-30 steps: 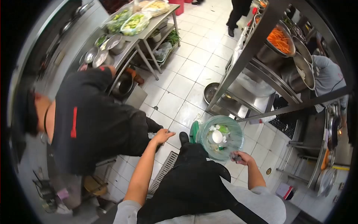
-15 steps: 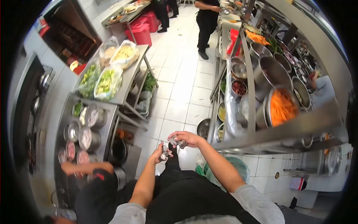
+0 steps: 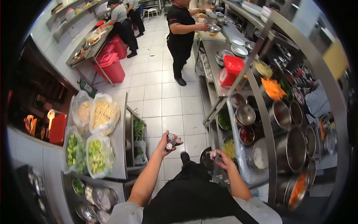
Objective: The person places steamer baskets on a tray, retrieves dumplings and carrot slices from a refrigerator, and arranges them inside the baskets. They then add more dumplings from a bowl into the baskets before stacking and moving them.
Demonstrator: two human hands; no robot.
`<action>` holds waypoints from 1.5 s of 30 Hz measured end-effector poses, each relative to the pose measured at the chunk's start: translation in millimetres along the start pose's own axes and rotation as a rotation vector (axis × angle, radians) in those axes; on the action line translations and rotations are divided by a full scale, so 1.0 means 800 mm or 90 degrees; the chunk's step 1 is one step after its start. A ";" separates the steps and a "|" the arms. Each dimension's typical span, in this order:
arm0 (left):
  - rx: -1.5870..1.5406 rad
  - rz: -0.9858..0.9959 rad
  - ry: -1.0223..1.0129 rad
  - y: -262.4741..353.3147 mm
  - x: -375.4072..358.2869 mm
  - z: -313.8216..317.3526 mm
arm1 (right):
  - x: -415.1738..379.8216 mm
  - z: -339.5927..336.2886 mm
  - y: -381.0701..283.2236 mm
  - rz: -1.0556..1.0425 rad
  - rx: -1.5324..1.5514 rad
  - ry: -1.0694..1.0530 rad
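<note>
While left grip [image 3: 166, 145] and right grip [image 3: 225, 161] each hold grey-white pieces [image 3: 170, 141], bagged food [image 3: 104, 114] sits on the worktop [image 3: 120, 156] beside tiled floor [image 3: 153, 108].

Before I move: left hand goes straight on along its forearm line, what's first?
Probably the metal table ahead-right; left hand looks free over the floor until then, though depth is unclear.

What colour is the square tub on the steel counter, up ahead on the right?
The tub is bright red, lid included; the head camera shows it best.
</note>
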State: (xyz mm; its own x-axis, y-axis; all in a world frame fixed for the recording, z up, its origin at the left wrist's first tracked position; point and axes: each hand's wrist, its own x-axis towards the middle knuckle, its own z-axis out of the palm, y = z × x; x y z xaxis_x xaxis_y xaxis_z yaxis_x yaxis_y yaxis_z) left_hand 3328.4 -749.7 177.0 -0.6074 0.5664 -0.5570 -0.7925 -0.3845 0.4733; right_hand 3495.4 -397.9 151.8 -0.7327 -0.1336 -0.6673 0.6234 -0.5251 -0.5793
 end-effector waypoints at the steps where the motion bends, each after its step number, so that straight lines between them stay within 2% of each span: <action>1: -0.012 0.003 -0.014 0.028 0.021 0.000 | 0.013 -0.006 -0.006 -0.024 0.037 -0.020; 3: -0.029 0.004 -0.007 0.078 0.048 -0.003 | 0.063 0.004 -0.019 -0.026 0.078 -0.046; 5: -0.037 0.010 -0.033 0.136 0.072 -0.004 | 0.132 0.024 -0.054 -0.033 0.085 -0.009; 6: -0.061 0.014 -0.017 0.164 0.073 -0.001 | 0.169 0.043 -0.071 -0.049 0.068 -0.028; 7: -0.064 0.011 -0.007 0.188 0.071 0.001 | 0.190 0.088 -0.115 0.001 -0.006 0.013; 10: -0.098 0.070 -0.039 0.276 0.072 0.001 | 0.310 0.204 -0.198 -0.038 -0.056 -0.187; 12: -0.139 0.113 -0.038 0.331 0.077 -0.004 | 0.380 0.286 -0.263 -0.033 -0.213 -0.297; 15: -0.187 0.202 -0.068 0.422 0.095 -0.021 | 0.473 0.398 -0.346 -0.025 -0.279 -0.371; 18: -0.200 0.236 -0.081 0.512 0.136 -0.059 | 0.552 0.472 -0.412 -0.028 -0.303 -0.427; 23: -0.144 0.206 -0.086 0.678 0.244 -0.089 | 0.653 0.486 -0.471 -0.012 -0.255 -0.386; 24: -0.132 0.188 -0.134 0.709 0.270 -0.089 | 0.662 0.486 -0.484 -0.012 -0.228 -0.350; 31: -0.055 0.086 -0.238 0.927 0.448 -0.049 | 0.757 0.478 -0.566 -0.071 0.002 -0.212; 35: -0.038 0.089 -0.256 1.031 0.545 -0.080 | 0.855 0.501 -0.640 -0.082 0.057 -0.205; 37: -0.029 0.094 -0.160 1.077 0.572 -0.103 | 0.929 0.527 -0.693 -0.071 0.052 -0.179; 41: -0.077 0.091 -0.044 1.155 0.602 -0.187 | 1.064 0.612 -0.822 -0.085 -0.011 -0.244; 45: -0.213 0.122 -0.017 1.209 0.620 -0.294 | 1.193 0.708 -0.947 -0.111 -0.147 -0.221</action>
State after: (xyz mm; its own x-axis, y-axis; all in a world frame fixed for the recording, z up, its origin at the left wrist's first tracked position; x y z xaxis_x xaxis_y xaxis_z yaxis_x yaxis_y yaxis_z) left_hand 2247.6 -1012.1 198.3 -0.7483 0.4779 -0.4602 -0.6411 -0.6992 0.3165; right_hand 2169.5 -603.7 219.3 -0.8557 -0.3543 -0.3772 0.4985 -0.3683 -0.7848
